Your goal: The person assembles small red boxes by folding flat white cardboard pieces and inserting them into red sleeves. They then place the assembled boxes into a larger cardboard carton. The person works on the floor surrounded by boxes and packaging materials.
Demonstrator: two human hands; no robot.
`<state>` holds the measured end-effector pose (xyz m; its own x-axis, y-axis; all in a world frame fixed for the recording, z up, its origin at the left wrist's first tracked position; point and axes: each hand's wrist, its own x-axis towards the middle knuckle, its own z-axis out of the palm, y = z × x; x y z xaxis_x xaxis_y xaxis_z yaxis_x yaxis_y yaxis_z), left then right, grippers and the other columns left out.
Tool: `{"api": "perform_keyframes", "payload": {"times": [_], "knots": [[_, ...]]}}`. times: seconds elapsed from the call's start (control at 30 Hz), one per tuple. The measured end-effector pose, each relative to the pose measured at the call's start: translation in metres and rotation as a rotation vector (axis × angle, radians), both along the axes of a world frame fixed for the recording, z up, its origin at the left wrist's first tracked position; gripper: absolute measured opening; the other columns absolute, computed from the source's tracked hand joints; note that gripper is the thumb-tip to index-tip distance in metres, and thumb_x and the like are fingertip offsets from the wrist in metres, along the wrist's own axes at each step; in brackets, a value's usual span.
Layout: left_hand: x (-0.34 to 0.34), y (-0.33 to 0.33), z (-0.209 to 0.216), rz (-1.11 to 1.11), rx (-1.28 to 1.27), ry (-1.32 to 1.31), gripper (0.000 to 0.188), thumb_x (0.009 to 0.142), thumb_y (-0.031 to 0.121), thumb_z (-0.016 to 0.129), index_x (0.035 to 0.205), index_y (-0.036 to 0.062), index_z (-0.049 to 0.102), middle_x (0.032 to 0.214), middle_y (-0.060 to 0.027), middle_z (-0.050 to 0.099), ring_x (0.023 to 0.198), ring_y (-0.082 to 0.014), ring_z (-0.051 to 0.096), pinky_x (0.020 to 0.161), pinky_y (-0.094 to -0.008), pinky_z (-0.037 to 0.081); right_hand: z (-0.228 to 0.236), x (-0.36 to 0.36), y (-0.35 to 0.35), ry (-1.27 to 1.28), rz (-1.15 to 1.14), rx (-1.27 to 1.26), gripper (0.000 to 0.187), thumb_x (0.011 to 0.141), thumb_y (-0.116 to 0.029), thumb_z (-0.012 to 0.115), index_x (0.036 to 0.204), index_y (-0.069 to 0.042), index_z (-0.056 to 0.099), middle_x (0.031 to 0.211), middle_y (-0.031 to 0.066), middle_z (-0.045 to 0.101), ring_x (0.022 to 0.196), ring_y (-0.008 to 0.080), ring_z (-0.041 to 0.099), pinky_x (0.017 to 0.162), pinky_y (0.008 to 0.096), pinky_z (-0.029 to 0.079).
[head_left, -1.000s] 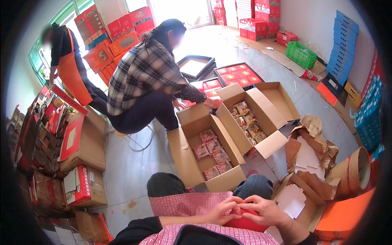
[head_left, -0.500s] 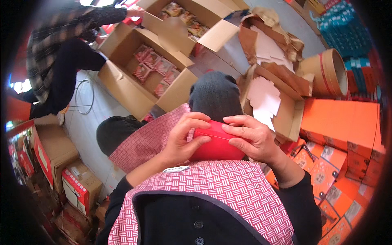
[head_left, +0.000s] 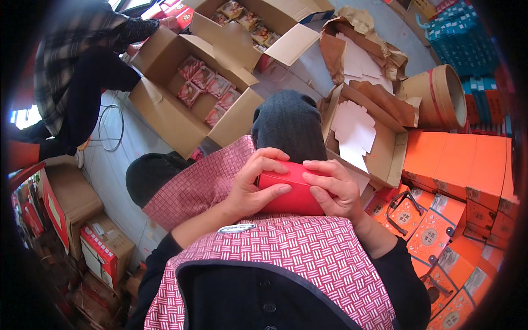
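In front of my apron [head_left: 280,242], above my lap, I hold a small red box [head_left: 291,202] between both hands. My left hand [head_left: 254,184] grips its left end, with the thumb on the near face and the fingers over the top edge. My right hand [head_left: 334,186] closes on the right end in the same way, fingertips along the seam of the top. The inside of the box is out of sight. Beyond it are my dark trouser knees [head_left: 289,124].
Open cartons [head_left: 159,104] with wrapped packets [head_left: 206,82] stand ahead. White flat card pieces [head_left: 355,132] fill a carton at right, near a round cardboard drum [head_left: 434,96]. Orange boxes [head_left: 456,165] with dark handles are stacked at right. Another person [head_left: 82,71] crouches at far left.
The red box has tilted a little, showing more of its upper face. Both hands still hold its ends, and the right fingers have shifted slightly. The other person's arm has moved a little.
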<state>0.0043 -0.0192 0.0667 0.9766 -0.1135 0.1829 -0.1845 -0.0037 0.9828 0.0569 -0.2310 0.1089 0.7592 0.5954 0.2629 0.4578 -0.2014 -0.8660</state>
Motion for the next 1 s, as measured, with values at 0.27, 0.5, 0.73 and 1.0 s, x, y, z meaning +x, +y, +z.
{"api": "perform_keyframes", "payload": {"times": [0.27,0.5,0.73,1.0], "knots": [[-0.015,-0.014,-0.019,0.110,-0.104,0.093,0.028,0.079,0.005,0.070,0.101,0.0039,0.053,0.109,-0.0132,0.051,0.100,-0.0210,0.052,0.090,-0.0321,0.040,-0.020,-0.016,0.002,0.035,-0.166,0.071,0.011,0.088,-0.008,0.057,0.095,0.000,0.061,0.101,0.0171,0.062,0.090,0.0281,0.060,0.078,0.0343,0.048],[0.006,0.007,-0.010,0.401,-0.174,0.244,0.020,0.083,0.006,0.066,0.099,0.0040,0.054,0.096,-0.0047,0.057,0.092,-0.0128,0.054,0.084,-0.0267,0.044,-0.004,0.035,0.001,0.308,0.058,0.192,0.042,0.087,-0.003,0.049,0.129,0.001,0.047,0.129,0.0185,0.050,0.122,0.0332,0.047,0.106,0.0384,0.033],[0.034,0.065,0.008,0.208,-0.790,0.644,0.033,0.094,0.035,0.052,0.108,0.0050,0.054,0.101,-0.0079,0.060,0.092,-0.0171,0.060,0.082,-0.0289,0.049,0.023,0.111,0.078,-0.645,0.556,-0.100,0.044,0.068,-0.011,0.070,0.110,-0.007,0.058,0.116,0.0096,0.060,0.113,0.0291,0.055,0.105,0.0514,0.031],[0.054,0.102,0.021,0.626,-0.599,0.117,0.052,0.098,0.044,0.037,0.131,0.0034,0.039,0.121,-0.0137,0.055,0.112,-0.0220,0.055,0.093,-0.0355,0.046,0.001,0.117,0.172,0.738,0.245,0.206,0.043,0.077,-0.012,0.074,0.112,0.003,0.054,0.106,0.0104,0.064,0.095,0.0174,0.062,0.085,0.0306,0.050]]}}
